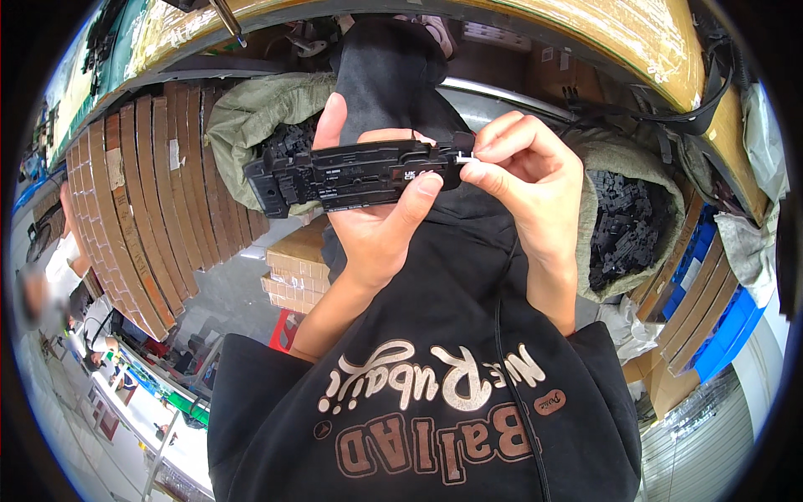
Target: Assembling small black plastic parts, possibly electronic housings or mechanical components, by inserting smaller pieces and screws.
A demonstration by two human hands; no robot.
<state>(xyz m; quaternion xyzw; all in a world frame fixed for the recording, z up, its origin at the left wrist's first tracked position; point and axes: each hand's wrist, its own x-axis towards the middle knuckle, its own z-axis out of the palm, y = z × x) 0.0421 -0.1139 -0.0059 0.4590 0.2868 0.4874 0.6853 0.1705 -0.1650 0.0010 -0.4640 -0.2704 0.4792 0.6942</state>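
My left hand [376, 238] grips a long black plastic housing [355, 177], holding it level in front of my chest. Its thumb presses on the near side, and other fingers show behind the far edge. Small pale markings and moulded slots cover the housing's upper face. At the housing's right end, my right hand [535, 171] pinches a tiny white piece [465, 157] between thumb and fingertips. This piece meets the black end; whether it sits in a hole there I cannot tell.
Woven sacks of black plastic parts stand left [237, 117] and right [629, 213]. Cardboard stacks [146, 197] fill the left, with cartons [297, 266] nearer. A workbench edge [644, 42] crosses the far side; a pointed tool [230, 21] hangs there. Blue crates [732, 330] stand right. People are far left.
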